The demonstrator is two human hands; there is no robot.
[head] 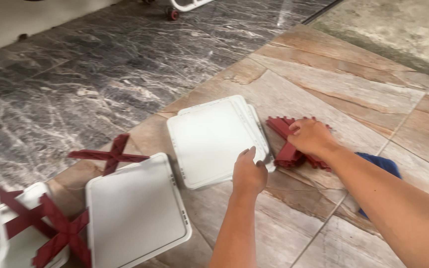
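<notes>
We see the left hand (248, 174) resting on the near right corner of a stack of white panels (209, 141) on the floor (323, 84), fingers loosely extended, gripping nothing. Just right of it, the right hand (310, 136) presses down on a pile of red pieces (286, 151), fingers curled over them. Another white panel (135, 211) lies left of the left hand.

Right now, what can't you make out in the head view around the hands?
- Dark red plastic pieces: right hand covers them, count unclear.
- Stack of white square plastic panels: lower ones hidden by the top one; left hand covers a corner.
- Blue cloth: mostly behind the right forearm.
- Assembled white-and-red pieces: cut by left edge.
</notes>
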